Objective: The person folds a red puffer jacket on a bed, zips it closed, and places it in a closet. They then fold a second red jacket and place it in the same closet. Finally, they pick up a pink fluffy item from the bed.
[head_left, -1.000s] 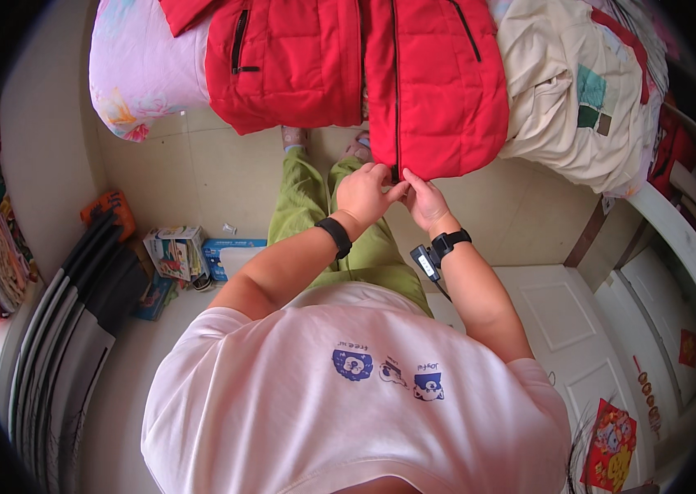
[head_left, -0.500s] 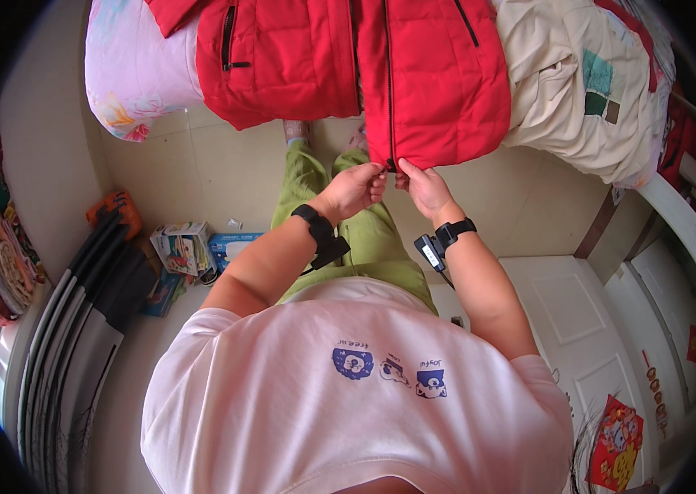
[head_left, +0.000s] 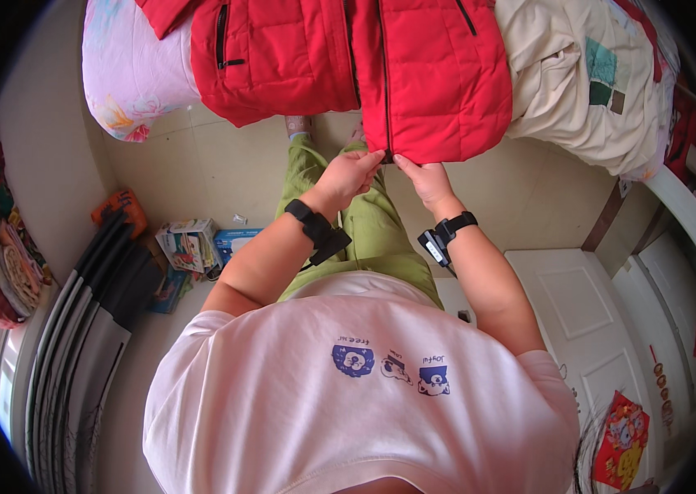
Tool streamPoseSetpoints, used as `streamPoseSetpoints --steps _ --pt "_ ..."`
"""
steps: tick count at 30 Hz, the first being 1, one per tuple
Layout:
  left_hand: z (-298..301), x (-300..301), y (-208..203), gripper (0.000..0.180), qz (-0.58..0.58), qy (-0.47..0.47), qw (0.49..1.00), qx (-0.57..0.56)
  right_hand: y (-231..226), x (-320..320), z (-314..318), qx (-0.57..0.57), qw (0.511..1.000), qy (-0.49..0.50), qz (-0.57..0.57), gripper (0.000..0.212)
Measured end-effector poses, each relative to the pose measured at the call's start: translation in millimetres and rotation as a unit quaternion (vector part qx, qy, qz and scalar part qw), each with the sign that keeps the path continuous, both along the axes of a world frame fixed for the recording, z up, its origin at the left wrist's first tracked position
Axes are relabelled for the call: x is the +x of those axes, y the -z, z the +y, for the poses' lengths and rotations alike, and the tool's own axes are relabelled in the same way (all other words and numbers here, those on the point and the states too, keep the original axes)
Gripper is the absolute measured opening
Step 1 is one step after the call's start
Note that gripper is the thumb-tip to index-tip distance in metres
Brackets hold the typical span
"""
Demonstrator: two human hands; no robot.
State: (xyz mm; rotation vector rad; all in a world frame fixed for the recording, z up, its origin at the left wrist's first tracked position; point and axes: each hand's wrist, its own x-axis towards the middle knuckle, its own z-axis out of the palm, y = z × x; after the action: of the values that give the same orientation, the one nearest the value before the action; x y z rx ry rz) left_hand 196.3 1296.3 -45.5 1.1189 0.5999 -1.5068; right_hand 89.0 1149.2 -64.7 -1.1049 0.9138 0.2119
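Red quilted fabric jacket (head_left: 446,82) drapes over pale floral bedding (head_left: 138,70), extending away from both hands' fingers. Left hand (head_left: 349,175): fingers clamped on its hem at the black zipper's (head_left: 386,86) lower end. Right hand (head_left: 430,183): fingers pinching hem just right of it.

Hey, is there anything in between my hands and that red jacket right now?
Nothing visible is in the way. The left hand and right hand both grip the red jacket at its lower hem, on either side of the zipper's bottom end.
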Motion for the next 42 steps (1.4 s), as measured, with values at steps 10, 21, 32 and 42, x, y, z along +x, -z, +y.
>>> streamPoseSetpoints --steps 10,21,32,42 --pt "2 -6 28 0.025 0.061 0.012 0.997 0.048 1 -4 5 0.019 0.998 0.014 0.051 0.018" --pt "-15 31 124 0.073 -0.099 -0.254 0.957 0.102 16 -13 -5 0.056 0.991 0.054 0.108 0.014" --pt "42 -9 47 0.008 0.092 -0.237 0.963 -0.088 7 -13 2 0.169 0.980 0.073 0.075 0.015" --pt "19 5 -13 0.011 -0.013 -0.253 0.961 -0.111 -18 -3 4 0.175 0.983 0.042 0.039 0.010"
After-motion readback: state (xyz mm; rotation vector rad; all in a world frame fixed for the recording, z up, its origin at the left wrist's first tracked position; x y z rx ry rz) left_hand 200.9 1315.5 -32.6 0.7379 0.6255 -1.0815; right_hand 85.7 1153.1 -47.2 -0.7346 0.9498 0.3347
